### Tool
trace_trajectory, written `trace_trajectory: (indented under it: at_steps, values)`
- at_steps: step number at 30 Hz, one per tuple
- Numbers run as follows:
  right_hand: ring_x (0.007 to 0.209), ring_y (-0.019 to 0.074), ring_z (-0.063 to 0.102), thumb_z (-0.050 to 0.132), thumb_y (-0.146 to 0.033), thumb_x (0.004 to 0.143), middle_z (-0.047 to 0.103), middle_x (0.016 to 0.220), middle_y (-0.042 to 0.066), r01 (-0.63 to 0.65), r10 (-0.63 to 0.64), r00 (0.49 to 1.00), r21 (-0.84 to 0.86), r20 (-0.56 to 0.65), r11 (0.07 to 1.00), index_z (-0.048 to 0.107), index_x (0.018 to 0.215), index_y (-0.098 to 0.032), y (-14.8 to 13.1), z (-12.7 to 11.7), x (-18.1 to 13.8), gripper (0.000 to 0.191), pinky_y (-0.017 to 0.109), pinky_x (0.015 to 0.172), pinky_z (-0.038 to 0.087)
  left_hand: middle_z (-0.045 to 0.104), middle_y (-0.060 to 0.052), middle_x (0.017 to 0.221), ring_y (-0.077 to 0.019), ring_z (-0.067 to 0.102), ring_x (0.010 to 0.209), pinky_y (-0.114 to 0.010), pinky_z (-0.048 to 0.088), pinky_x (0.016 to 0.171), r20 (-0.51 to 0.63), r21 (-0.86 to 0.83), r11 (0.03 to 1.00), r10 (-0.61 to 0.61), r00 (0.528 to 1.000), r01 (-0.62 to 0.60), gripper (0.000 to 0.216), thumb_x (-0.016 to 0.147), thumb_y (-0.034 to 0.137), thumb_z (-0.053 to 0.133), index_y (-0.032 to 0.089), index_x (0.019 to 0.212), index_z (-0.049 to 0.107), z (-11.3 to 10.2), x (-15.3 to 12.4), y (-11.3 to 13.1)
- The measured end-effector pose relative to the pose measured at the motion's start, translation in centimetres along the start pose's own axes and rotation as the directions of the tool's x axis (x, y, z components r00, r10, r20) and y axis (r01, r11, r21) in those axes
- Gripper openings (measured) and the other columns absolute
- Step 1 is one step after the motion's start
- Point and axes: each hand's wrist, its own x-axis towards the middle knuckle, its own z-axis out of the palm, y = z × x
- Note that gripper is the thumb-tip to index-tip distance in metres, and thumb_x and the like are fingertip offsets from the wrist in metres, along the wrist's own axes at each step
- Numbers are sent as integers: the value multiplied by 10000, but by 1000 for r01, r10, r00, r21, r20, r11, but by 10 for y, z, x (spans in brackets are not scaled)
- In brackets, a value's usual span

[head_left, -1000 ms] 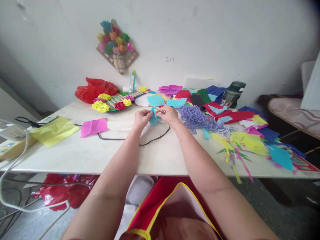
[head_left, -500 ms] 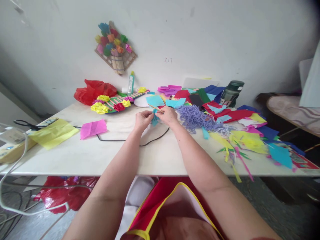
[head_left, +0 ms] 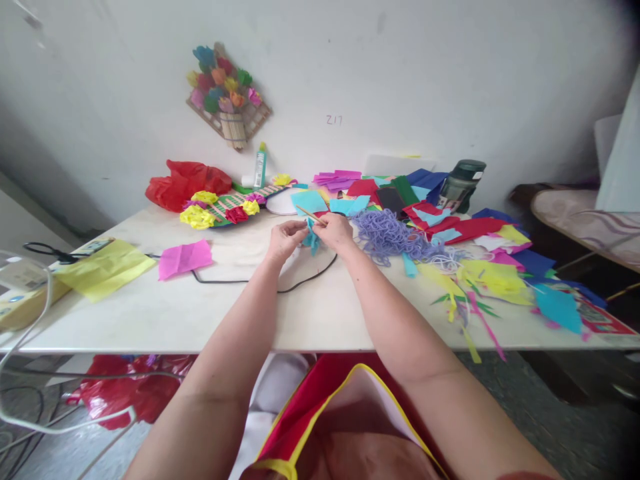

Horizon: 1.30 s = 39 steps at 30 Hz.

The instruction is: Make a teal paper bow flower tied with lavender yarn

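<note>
A small crumpled piece of blue crepe paper (head_left: 313, 243) is between my two hands, above the middle of the table. My left hand (head_left: 287, 240) is closed in a pinch at the paper's left edge, its fingertips partly hidden. My right hand (head_left: 335, 232) grips a thin wooden stick (head_left: 308, 214) that points up and left, and its fingers also press on the blue paper. Just beyond my hands lie flat light blue paper squares (head_left: 309, 201). To the right of my right hand sits a tangled heap of purple yarn (head_left: 387, 233).
A craft board with paper flowers (head_left: 233, 207), a red plastic bag (head_left: 187, 183) and a glue bottle (head_left: 260, 167) stand back left. Pink paper (head_left: 185, 259), yellow paper (head_left: 107, 268) and a black cable (head_left: 225, 281) lie left. Coloured scraps and a dark bottle (head_left: 463, 185) are right.
The blue paper between my hands has shifted slightly and hangs a bit lower. Both hands keep nearly the same place and hold; the whole view has moved a little.
</note>
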Motion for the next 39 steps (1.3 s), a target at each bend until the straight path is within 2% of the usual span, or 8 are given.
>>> trace_trajectory:
  at_steps: [8, 14, 28, 39]
  values:
    - [811, 171, 614, 519, -344, 794, 707, 844, 30, -16, 16, 1000, -11, 2, 1000, 687, 792, -209, -1, 0, -1, 215, 237, 635, 388, 698, -59, 675, -120, 577, 519, -228, 450, 502, 20, -31, 999, -28, 999, 29, 417, 508, 374, 784, 91, 806, 718, 1, -1, 1]
    - [813, 171, 620, 535, -352, 797, 713, 846, 31, -16, 16, 1000, -5, 14, 1000, 700, 805, -205, -3, -1, -2, 222, 237, 638, 391, 667, -28, 603, -107, 558, 502, -222, 455, 507, 28, -52, 998, -40, 999, 41, 326, 500, 321, 770, 107, 735, 699, 1, 0, 0]
    - [814, 150, 611, 572, -360, 788, 711, 877, 6, 22, -23, 1000, 49, 17, 999, 717, 799, -220, -1, 2, 0, 202, 222, 642, 389, 539, 16, 464, -90, 492, 439, -218, 452, 454, -36, -23, 993, -119, 992, 119, 178, 525, 292, 675, 130, 548, 605, 1, 2, -1]
    - [781, 128, 578, 603, -349, 769, 674, 859, -6, 99, -104, 994, 121, 39, 988, 726, 796, -202, 6, 9, 5, 193, 221, 633, 356, 520, 24, 457, -100, 494, 429, -231, 453, 448, -77, -39, 989, -142, 987, 140, 133, 543, 273, 606, 145, 565, 578, 0, 5, -3]
